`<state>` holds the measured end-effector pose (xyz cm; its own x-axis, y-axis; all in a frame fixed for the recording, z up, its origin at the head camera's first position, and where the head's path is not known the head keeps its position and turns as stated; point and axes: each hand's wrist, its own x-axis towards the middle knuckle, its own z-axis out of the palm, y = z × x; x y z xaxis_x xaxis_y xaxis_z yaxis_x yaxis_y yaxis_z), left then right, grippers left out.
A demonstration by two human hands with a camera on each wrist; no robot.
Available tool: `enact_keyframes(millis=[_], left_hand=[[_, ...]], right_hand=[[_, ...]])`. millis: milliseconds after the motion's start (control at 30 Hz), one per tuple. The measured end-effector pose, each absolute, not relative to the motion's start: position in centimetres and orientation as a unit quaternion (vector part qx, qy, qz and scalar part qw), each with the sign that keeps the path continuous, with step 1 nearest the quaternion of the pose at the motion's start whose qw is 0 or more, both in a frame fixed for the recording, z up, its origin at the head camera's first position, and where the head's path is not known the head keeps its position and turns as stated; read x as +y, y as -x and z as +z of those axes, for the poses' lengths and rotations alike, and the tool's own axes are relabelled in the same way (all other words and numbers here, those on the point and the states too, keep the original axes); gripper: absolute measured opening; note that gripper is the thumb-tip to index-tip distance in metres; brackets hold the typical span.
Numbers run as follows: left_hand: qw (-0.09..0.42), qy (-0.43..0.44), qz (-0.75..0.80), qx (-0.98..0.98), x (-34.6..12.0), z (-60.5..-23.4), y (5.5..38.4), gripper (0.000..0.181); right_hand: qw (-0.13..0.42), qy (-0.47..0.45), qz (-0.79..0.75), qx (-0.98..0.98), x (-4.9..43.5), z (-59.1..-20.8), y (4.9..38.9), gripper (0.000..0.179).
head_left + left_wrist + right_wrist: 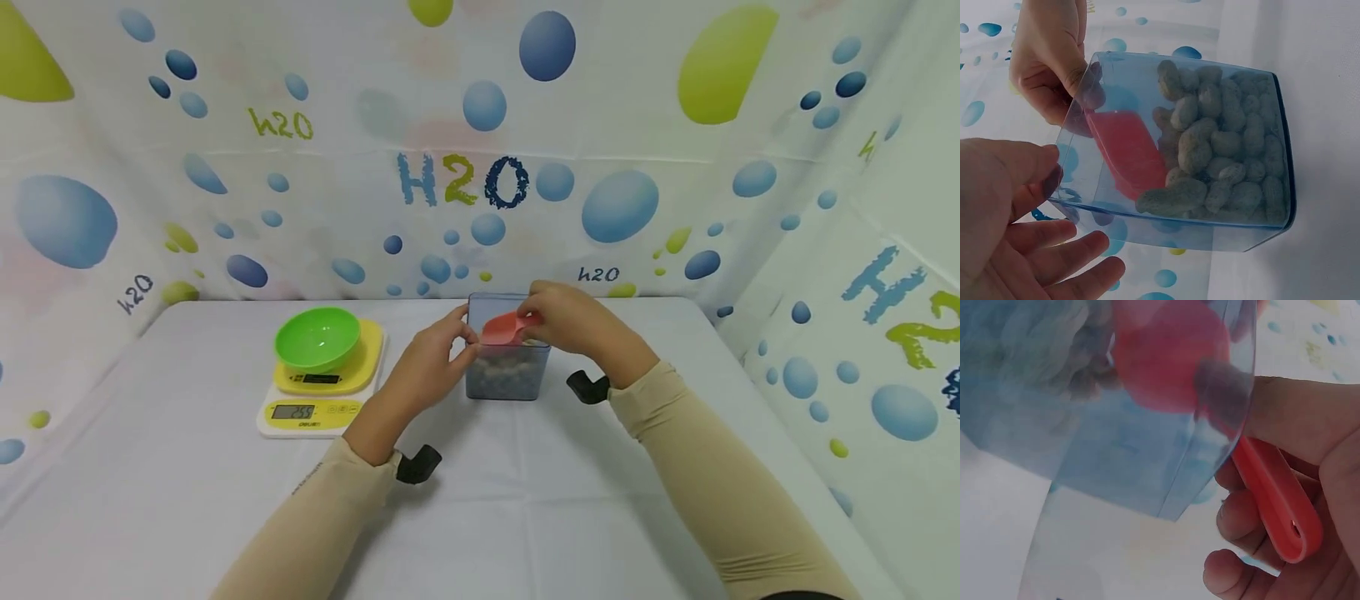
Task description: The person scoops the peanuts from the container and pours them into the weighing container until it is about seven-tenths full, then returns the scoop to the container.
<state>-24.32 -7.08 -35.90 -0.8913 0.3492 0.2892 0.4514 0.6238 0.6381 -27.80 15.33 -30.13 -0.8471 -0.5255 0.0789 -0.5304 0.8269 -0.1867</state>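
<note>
Gripping, right hand [566, 317]: we are pinching the red scoop [498, 329] by its handle, thumb over curled fingers, presumably so that its pan is reaching the peanuts [1227, 144] inside the blue-tinted bin [487, 307]. Left hand [431, 362]: we are pinching the bin's rim corner between thumb and forefinger, other fingers spread, probably steadying it. Green bowl [318, 337]: sitting leftward on the yellow-and-white scale [322, 422], seemingly so we are reading its weight.

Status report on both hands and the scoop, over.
Left hand pinching container rim. Right hand gripping red scoop. Scoop head inside, beside peanuts. Nothing visibly blocking.
</note>
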Motion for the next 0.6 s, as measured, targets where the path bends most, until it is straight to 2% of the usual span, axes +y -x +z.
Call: enact_keyframes(millis=[133, 233, 367, 600], left_hand=[[0.055, 0.212, -0.393, -0.893, -7.0, -36.0, 24.4, 0.017], [0.050, 0.198, -0.390, -0.898, -7.1, -36.0, 24.6, 0.034], [0.043, 0.195, -0.373, -0.906, -7.2, -36.1, 24.9, 0.054], [0.025, 0.213, -0.358, -0.909, -7.4, -36.4, 25.3, 0.062]], right_hand=[[0.002, -0.261, 0.083, -0.962, 14.8, -29.8, 27.4, 0.033], [0.009, -0.266, 0.061, -0.962, 14.8, -29.3, 27.1, 0.031], [0.038, -0.284, 0.034, -0.957, 15.0, -28.0, 26.6, 0.024], [0.103, -0.280, -0.068, -0.952, 14.9, -26.8, 26.1, 0.014]])
